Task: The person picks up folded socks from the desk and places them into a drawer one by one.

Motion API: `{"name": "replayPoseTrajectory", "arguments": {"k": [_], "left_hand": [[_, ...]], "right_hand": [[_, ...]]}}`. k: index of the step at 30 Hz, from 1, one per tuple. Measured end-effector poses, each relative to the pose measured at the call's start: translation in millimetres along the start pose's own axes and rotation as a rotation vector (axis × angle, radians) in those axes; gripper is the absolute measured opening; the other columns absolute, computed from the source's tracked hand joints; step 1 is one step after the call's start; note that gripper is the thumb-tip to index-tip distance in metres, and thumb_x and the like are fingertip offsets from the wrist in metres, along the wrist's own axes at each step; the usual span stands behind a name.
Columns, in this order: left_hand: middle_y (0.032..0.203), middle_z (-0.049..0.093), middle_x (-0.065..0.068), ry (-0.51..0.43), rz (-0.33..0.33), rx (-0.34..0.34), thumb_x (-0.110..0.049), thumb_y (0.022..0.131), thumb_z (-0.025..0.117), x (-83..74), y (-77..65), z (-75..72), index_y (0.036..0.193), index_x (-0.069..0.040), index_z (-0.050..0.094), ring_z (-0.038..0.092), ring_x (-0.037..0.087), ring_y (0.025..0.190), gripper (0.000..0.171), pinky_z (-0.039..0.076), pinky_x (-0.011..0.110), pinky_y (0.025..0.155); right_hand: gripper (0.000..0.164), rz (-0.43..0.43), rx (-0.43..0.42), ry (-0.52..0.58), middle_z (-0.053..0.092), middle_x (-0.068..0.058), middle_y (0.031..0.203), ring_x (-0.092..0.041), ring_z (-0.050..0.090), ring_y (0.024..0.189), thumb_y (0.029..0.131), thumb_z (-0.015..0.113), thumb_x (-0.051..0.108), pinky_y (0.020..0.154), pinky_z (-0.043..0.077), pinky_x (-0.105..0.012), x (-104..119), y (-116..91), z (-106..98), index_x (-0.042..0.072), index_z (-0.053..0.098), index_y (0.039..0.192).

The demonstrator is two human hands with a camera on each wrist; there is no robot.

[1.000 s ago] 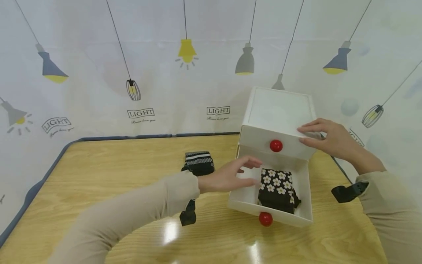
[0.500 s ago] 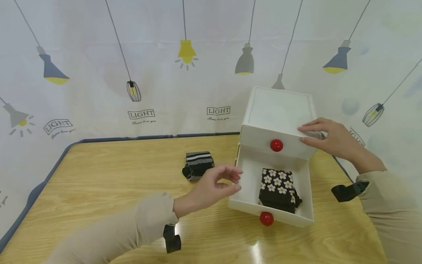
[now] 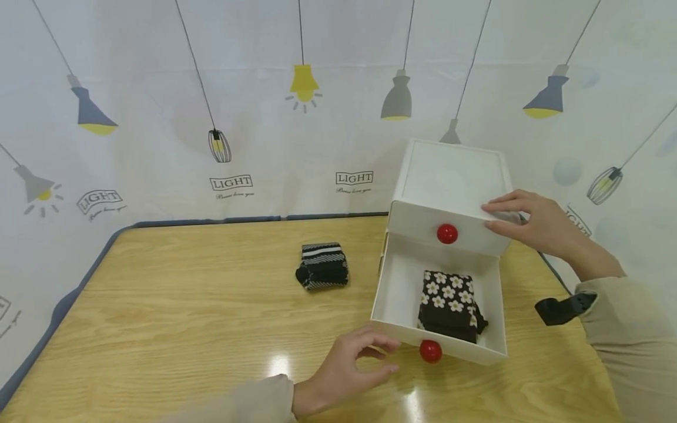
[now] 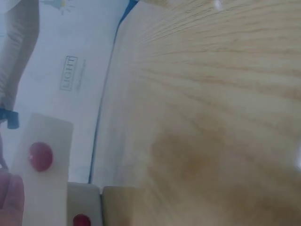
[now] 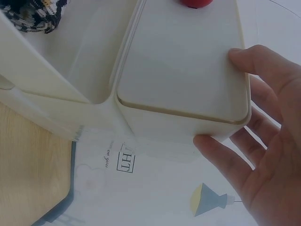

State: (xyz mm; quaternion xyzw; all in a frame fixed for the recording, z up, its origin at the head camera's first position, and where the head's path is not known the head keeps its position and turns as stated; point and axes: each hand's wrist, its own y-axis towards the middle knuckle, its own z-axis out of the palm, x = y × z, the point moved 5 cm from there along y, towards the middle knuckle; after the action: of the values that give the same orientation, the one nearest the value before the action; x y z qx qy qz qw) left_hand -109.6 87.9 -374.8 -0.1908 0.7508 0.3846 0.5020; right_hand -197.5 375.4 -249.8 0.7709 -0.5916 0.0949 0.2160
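Note:
A white drawer box [image 3: 455,176] stands on the table at the right. Its lower drawer [image 3: 394,288] is pulled out. Inside lies a folded pair of black socks with white flowers [image 3: 446,302]. My right hand [image 3: 545,226] grips the upper right corner of the box, the thumb on its front edge, as the right wrist view shows. My left hand [image 3: 346,370] is near the drawer's front, left of the red knob [image 3: 431,351]. Its thumb and fingers are apart with nothing between them. A folded pair of black-and-white striped socks [image 3: 322,265] lies left of the box.
A second red knob [image 3: 447,234] sits on the closed upper drawer. The wooden table [image 3: 185,317] reaches back to a white cloth backdrop [image 3: 158,106] printed with lamps. Only a few left fingertips [image 4: 13,195] show in the left wrist view.
My left hand has come out from over the drawer, moving left and then down towards the drawer's front. The striped socks are now fully uncovered. My right hand stays on the box corner.

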Motion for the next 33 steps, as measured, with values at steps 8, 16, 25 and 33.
{"name": "replayPoseTrajectory", "arguments": {"k": [8,16,25,33], "left_hand": [[0.106,0.058,0.010,0.175,0.075,0.072,-0.005,0.079,0.064,10.6,-3.7,23.1,0.113,0.001,0.054,0.055,0.014,0.095,0.035,0.045,0.016,0.078],[0.118,0.054,0.005,0.291,0.116,0.158,-0.011,0.082,0.063,23.4,2.2,39.3,0.128,-0.007,0.044,0.054,0.009,0.098,0.049,0.042,0.014,0.081],[0.120,0.052,0.004,0.235,0.052,0.167,-0.009,0.085,0.059,28.0,13.0,52.3,0.127,-0.008,0.043,0.052,0.006,0.100,0.045,0.043,0.015,0.081],[0.110,0.059,0.004,0.214,0.030,0.081,-0.006,0.084,0.058,32.2,20.9,51.8,0.115,-0.008,0.053,0.055,0.001,0.089,0.031,0.043,0.010,0.076]], "right_hand": [[0.035,0.043,0.006,0.031,0.052,-0.017,0.112,-0.033,0.048,0.097,0.082,0.063,0.018,0.069,0.042,-0.046,0,-1,1,0.001,0.060,0.113],[0.035,-0.016,-0.007,-0.002,0.052,-0.017,0.110,-0.031,0.051,0.088,0.083,0.062,0.019,0.062,0.043,-0.038,2,-2,0,-0.001,0.059,0.112],[0.034,-0.013,-0.013,0.007,0.052,-0.018,0.110,-0.034,0.048,0.095,0.082,0.063,0.016,0.066,0.044,-0.045,0,-1,1,-0.001,0.060,0.111],[0.033,-0.038,-0.028,-0.011,0.053,-0.018,0.109,-0.034,0.048,0.097,0.082,0.063,0.016,0.068,0.044,-0.048,0,-2,0,-0.001,0.060,0.110]]}}
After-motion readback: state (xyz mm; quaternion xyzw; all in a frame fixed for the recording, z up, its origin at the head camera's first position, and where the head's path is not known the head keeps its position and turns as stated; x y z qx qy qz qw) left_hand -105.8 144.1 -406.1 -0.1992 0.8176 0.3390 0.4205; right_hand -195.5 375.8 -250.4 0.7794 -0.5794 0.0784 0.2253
